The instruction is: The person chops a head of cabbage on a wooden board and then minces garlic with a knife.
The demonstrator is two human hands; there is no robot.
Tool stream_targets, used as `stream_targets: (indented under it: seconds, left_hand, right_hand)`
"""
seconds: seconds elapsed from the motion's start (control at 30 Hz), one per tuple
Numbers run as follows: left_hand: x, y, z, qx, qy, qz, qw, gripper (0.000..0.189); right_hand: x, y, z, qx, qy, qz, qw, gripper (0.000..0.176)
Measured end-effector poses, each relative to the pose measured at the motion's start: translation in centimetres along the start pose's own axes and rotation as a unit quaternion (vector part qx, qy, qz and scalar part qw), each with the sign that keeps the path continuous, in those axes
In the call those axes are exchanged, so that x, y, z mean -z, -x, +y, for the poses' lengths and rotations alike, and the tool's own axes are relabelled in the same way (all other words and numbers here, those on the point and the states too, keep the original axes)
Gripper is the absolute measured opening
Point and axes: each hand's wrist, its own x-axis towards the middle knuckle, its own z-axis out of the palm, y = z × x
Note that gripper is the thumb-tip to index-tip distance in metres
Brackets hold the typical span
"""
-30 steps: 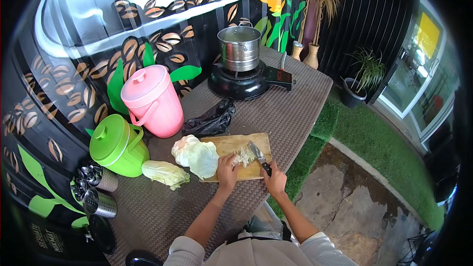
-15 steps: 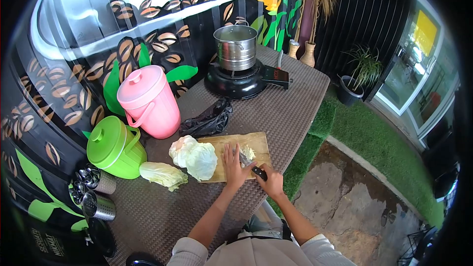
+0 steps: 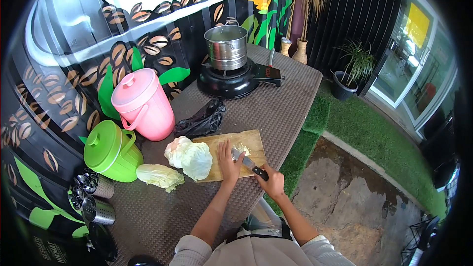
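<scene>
The right hand (image 3: 272, 183) is gripping the knife (image 3: 259, 172) by its handle, while the left hand (image 3: 229, 166) is spreading its fingers open at the blade. Pale shreds (image 3: 241, 148) are lying just beyond it on the board (image 3: 253, 139), and the cabbage (image 3: 196, 159) is resting at the board's left side.

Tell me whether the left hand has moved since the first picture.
Yes: the left hand has moved forward, nearer the far edge of the cutting board.

The knife (image 3: 251, 165) has swung toward the left hand (image 3: 230, 163).
</scene>
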Motion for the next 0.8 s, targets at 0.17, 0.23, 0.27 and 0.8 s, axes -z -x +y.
stream_targets:
  seconds: [0.17, 0.23, 0.27, 0.8]
  left_hand:
    - [-0.4, -0.7, -1.5, -0.005, -0.01, 0.021, 1.0, 0.073]
    - [-0.5, -0.9, -2.2, -0.01, -0.012, 0.031, 0.999, 0.072]
    - [-0.5, -1.0, -2.6, -0.001, -0.02, 0.019, 1.0, 0.069]
    - [2.4, 0.2, -1.2, -0.043, 0.036, -0.042, 0.998, 0.026]
  right_hand:
    - [1.3, 0.5, -0.2, -0.007, 0.006, -0.012, 1.0, 0.021]
    - [1.6, 0.8, 0.0, -0.007, 0.008, -0.019, 1.0, 0.022]
    - [1.6, 0.9, 0.1, -0.008, 0.008, -0.022, 1.0, 0.023]
    - [-1.9, 0.1, 2.9, -0.249, -0.349, -0.129, 0.894, 0.03]
